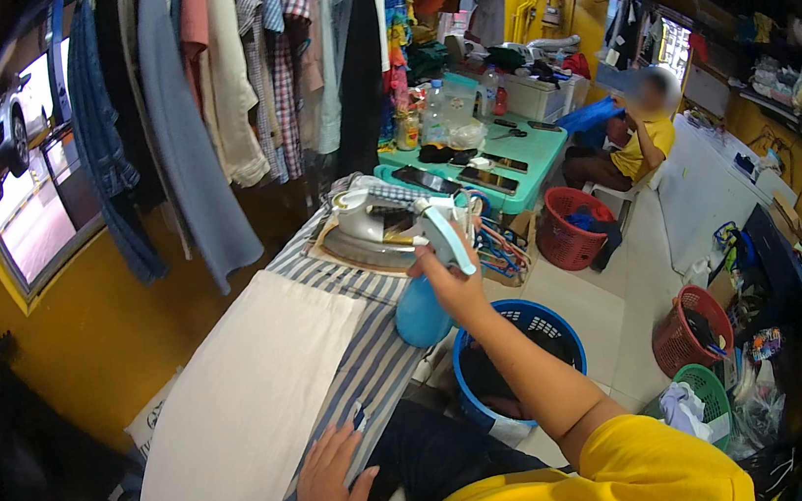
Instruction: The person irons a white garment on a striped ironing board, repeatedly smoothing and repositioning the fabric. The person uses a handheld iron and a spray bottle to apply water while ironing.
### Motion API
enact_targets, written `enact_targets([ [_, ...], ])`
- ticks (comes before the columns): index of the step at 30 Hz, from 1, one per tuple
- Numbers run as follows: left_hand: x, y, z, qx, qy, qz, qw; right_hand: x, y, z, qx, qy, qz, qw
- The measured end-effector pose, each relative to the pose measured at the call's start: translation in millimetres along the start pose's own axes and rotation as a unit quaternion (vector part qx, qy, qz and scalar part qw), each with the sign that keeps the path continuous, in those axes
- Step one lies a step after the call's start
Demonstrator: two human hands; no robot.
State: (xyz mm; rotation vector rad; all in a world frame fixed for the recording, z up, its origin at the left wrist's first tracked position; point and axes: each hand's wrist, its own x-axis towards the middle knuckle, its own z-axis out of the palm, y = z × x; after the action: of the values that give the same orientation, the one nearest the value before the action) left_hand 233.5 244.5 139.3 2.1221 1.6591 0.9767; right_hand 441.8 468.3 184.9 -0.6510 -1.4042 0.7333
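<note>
My right hand [458,287] grips a spray bottle [423,316] by its neck; the body is blue and the trigger head pale. The bottle is over the edge of a striped ironing board [374,342]. Just beyond it a clothes iron [362,236] rests on a plate at the board's far end, with checked cloth around its handle. A white garment [247,394] lies flat along the board, draping over the left side. My left hand [331,470] lies palm down with nothing in it, at the garment's right edge near my body.
Clothes [226,85] hang at the upper left. A green table [539,160] beyond the iron holds phones, bottles and jars. A blue basket [575,349] stands right of the board; red baskets [571,249] and a green basket [718,400] are farther right. A seated person [637,142] handles blue cloth.
</note>
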Motion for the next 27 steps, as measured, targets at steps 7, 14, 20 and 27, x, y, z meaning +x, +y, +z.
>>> enact_targets([
  [7, -1.2, 3.8, -1.7, -0.052, -0.002, -0.031, 0.998, 0.7, -4.9, 0.1, 0.016, -0.024, 0.008, 1.0],
  [14, -4.0, -3.2, -2.9, -0.032, -0.015, -0.011, 0.999, 5.1, -1.3, 0.8, 0.045, -0.063, 0.006, 0.997],
  [20, -3.0, -2.4, -3.9, -0.05, -0.03, -0.025, 0.998, 1.5, -4.2, -1.9, 0.063, -0.062, 0.034, 0.996],
  [27, -4.7, -5.7, -4.2, -0.04, -0.035, -0.018, 0.998, 2.0, 2.4, -4.4, 0.025, -0.075, 0.013, 0.997],
])
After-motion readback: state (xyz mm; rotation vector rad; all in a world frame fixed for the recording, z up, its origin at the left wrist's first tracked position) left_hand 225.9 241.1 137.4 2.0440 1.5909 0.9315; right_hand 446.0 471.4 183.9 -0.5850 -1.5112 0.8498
